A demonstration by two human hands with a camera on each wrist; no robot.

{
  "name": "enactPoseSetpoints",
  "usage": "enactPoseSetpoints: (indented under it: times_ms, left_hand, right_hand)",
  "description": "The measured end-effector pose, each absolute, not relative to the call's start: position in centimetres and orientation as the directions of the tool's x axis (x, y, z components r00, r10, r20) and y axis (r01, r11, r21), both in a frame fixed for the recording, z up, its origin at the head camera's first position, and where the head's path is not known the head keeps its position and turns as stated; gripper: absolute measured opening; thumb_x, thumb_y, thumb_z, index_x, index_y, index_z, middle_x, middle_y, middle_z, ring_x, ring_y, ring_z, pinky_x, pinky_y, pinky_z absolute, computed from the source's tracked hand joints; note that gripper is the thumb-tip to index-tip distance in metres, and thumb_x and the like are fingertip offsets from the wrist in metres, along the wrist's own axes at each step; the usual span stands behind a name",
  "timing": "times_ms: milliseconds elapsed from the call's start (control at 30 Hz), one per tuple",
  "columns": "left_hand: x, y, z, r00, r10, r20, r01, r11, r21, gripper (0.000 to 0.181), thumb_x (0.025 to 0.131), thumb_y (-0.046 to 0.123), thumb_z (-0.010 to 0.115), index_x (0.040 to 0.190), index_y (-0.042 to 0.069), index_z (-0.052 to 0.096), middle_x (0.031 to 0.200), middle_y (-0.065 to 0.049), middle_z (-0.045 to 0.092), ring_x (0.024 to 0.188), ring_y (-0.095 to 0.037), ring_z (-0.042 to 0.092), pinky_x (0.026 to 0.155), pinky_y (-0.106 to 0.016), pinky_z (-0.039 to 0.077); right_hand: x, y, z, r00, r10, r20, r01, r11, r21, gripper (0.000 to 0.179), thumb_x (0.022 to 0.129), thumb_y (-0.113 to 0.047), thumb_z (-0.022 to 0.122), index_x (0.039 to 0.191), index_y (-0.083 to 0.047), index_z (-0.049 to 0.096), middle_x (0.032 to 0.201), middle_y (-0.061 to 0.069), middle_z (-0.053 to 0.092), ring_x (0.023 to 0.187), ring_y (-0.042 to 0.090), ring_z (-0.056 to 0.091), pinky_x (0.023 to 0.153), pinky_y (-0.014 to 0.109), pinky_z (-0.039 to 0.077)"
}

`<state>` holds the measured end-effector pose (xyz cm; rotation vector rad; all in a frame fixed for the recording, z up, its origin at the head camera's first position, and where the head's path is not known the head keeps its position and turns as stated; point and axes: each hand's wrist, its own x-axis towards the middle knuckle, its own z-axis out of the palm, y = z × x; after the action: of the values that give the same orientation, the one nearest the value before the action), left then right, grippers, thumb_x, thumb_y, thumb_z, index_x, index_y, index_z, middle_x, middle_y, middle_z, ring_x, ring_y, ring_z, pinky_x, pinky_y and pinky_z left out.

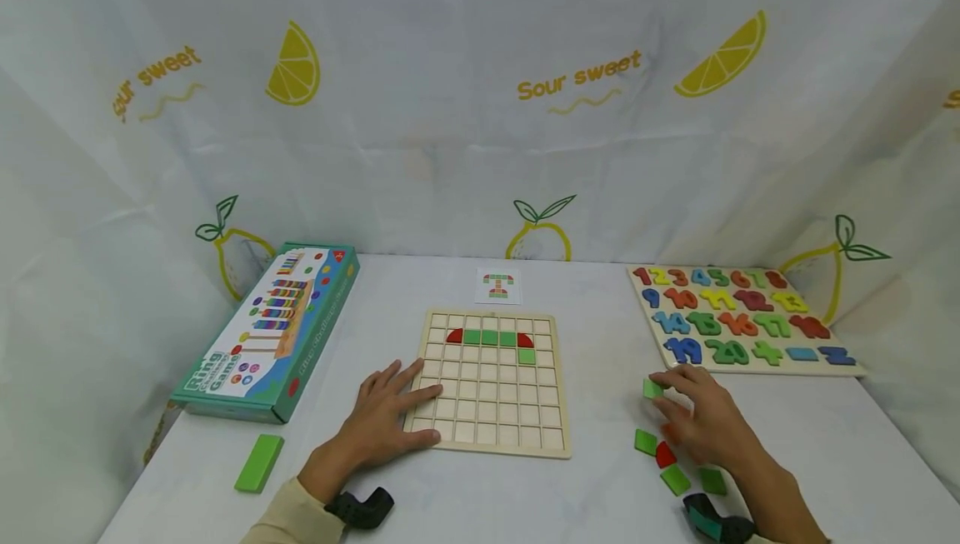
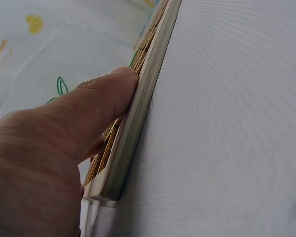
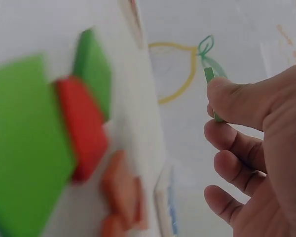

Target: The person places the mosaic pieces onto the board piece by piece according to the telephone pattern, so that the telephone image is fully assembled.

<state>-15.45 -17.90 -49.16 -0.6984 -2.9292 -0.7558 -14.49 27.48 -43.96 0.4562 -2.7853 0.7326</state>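
Observation:
My right hand (image 1: 701, 415) pinches a small green square tile (image 1: 652, 388) between thumb and fingertips, above the table. In the right wrist view that tile (image 3: 209, 75) shows as a thin green edge under the thumb. Spread over the left edge of the wooden grid board (image 1: 487, 440), my left hand (image 1: 386, 419) rests with its fingers extended; its thumb (image 2: 108, 94) presses the rim in the left wrist view. Near the board's top lies a row of green square tiles (image 1: 489, 337) between two red quarter-round tiles (image 1: 526, 340), with another green tile (image 1: 527, 356) below the right end.
Loose green tiles (image 1: 675, 480) and a red piece (image 1: 665, 454) lie by my right wrist. Behind the board is a pattern card (image 1: 513, 276). A number puzzle (image 1: 750, 366) stands back right; a green game box (image 1: 315, 344) and green block (image 1: 258, 463) lie left.

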Motion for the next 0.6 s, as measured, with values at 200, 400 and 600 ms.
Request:
enactPoseSetpoints:
  times_ms: [200,400,600]
  left_hand:
    - [-15.4,-17.9,-49.1,-0.897,0.416,0.148,0.435,0.779,0.452,0.067,0.078,0.065,0.065,0.132,0.026,0.062,0.154,-0.007,0.032,0.14,-0.041,0.02,0.104,-0.062,0.012]
    - [-15.3,-17.9,-49.1,-0.898,0.416,0.14,0.432,0.78,0.454,0.066,0.079,0.066,0.065,0.132,0.027,0.062,0.154,-0.007,0.032,0.14,-0.041,0.02,0.105,-0.062,0.012]
    - [-15.3,-17.9,-49.1,-0.895,0.419,0.154,0.44,0.774,0.455,0.066,0.079,0.064,0.065,0.132,0.026,0.063,0.153,-0.008,0.032,0.139,-0.041,0.02,0.104,-0.062,0.012]
  right_hand:
    - [-14.9,25.7,-41.9,-0.835,-0.288,0.47,-0.481,0.797,-0.366,0.036,0.075,0.001,0.081,0.109,-0.005,0.07,0.101,0.004,0.062,0.096,0.024,0.057,0.073,0.034,0.053]
    - [-16.0,23.2,-39.9,-0.771,-0.327,0.547,-0.56,0.756,-0.338,0.034,0.075,0.001,0.08,0.107,-0.006,0.069,0.101,0.003,0.061,0.097,0.02,0.053,0.072,0.033,0.048]
    - [-17.4,20.2,-38.5,-0.73,-0.345,0.589,-0.617,0.704,-0.353,0.032,0.076,0.002,0.079,0.106,-0.005,0.069,0.101,0.003,0.061,0.097,0.021,0.053,0.075,0.033,0.046]
